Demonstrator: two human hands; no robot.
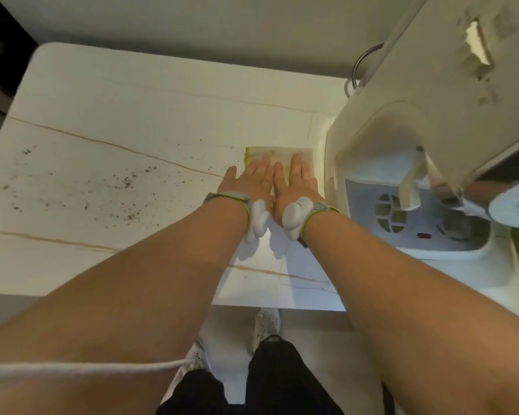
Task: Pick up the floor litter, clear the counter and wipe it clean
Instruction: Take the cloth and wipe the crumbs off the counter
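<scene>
Left hand [249,178] and right hand [294,178], fingers flat, press the yellow-green folded cloth [279,155]; dark crumbs [126,181] at nine o'clock could scatter floorward.

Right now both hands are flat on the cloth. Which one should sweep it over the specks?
Left. The left hand sits on the cloth's side nearest the specks; the right hand is beside the appliance and would have to cross over.

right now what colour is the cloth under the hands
Pale beige cloth with a yellow-green left edge, seen in the head view.
</scene>
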